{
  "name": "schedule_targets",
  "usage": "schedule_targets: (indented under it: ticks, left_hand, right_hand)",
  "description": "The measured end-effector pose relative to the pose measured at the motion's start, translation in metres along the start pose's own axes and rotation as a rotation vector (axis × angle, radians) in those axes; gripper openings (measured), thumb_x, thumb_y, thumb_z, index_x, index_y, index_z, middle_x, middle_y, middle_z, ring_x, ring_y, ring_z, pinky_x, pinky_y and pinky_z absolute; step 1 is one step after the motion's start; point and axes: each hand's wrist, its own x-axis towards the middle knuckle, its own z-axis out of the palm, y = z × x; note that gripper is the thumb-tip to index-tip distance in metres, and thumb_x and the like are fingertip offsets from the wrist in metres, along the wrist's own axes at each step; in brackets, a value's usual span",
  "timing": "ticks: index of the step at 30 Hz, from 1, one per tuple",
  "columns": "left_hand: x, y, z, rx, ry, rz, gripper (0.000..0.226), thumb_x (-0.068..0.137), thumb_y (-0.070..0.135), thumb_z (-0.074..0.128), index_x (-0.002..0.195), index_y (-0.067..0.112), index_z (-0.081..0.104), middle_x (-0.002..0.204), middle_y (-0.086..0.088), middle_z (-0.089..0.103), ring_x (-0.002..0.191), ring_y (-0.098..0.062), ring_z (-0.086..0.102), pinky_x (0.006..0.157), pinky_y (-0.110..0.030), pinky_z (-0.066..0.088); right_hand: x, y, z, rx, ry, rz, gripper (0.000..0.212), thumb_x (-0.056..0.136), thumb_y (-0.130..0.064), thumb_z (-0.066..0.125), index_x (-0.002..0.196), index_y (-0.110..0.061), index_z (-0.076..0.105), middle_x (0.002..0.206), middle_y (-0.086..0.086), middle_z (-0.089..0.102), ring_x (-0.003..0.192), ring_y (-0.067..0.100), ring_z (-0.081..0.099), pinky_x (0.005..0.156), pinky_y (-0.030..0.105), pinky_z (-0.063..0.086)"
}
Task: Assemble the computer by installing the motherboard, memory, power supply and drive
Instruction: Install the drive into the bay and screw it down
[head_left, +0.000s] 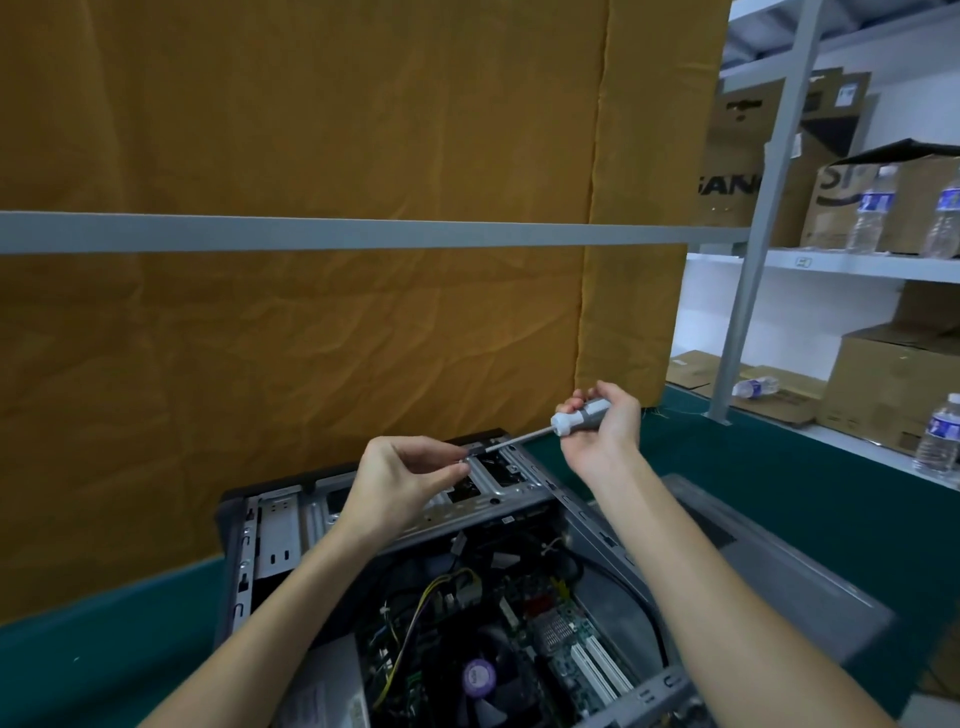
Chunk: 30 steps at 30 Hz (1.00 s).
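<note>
Head view: my right hand (602, 423) grips a white-and-grey-handled screwdriver (563, 421), its shaft slanting down to my left hand (410, 475), whose thumb and fingertips pinch at its tip; what they hold is too small to tell. Both hover over the drive bay of the open grey metal computer case (291, 525) on the green mat (779, 457), motherboard (561, 639) inside. Shelf cartons (737, 171) show partial letters "SAN".
</note>
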Motion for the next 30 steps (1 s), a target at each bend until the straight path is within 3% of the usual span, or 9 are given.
schedule_targets:
  ticks: [11,20,25,30]
  left_hand:
    - [-0.003,-0.004,0.007,0.069,0.093,0.024,0.009,0.082,0.017,0.084,0.091,0.017,0.082,0.083,0.003,0.079,0.082,-0.014,0.076,0.079,-0.033,0.063]
    - [-0.003,-0.012,0.009,0.144,0.127,0.020,0.012,0.082,0.016,0.084,0.094,0.019,0.082,0.083,0.006,0.079,0.081,-0.012,0.076,0.079,-0.033,0.063]
    - [-0.004,-0.020,0.009,0.336,0.064,-0.015,0.021,0.082,0.019,0.085,0.102,0.024,0.079,0.082,0.011,0.077,0.080,0.000,0.073,0.078,-0.028,0.062]
    - [-0.004,-0.024,0.010,0.462,-0.010,-0.060,0.026,0.082,0.019,0.086,0.107,0.015,0.080,0.095,0.007,0.078,0.087,0.004,0.071,0.082,-0.015,0.057]
  right_hand:
    - [-0.003,0.010,0.000,-0.006,0.001,0.020,0.011,0.099,-0.011,0.058,0.090,-0.010,0.050,0.082,0.009,0.052,0.062,0.015,0.050,0.046,0.021,0.047]
    - [-0.006,0.013,-0.002,-0.040,0.012,0.033,0.012,0.099,-0.012,0.062,0.094,-0.009,0.051,0.090,0.009,0.052,0.070,0.015,0.054,0.057,0.026,0.048]
    - [-0.013,0.017,0.002,-0.113,-0.141,-0.013,0.010,0.098,-0.010,0.062,0.093,-0.009,0.054,0.080,0.007,0.054,0.067,0.015,0.053,0.061,0.027,0.047]
    - [-0.024,0.036,0.007,-0.388,-0.332,-0.241,0.010,0.097,-0.005,0.065,0.093,-0.012,0.059,0.076,0.004,0.061,0.061,0.011,0.058,0.063,0.027,0.051]
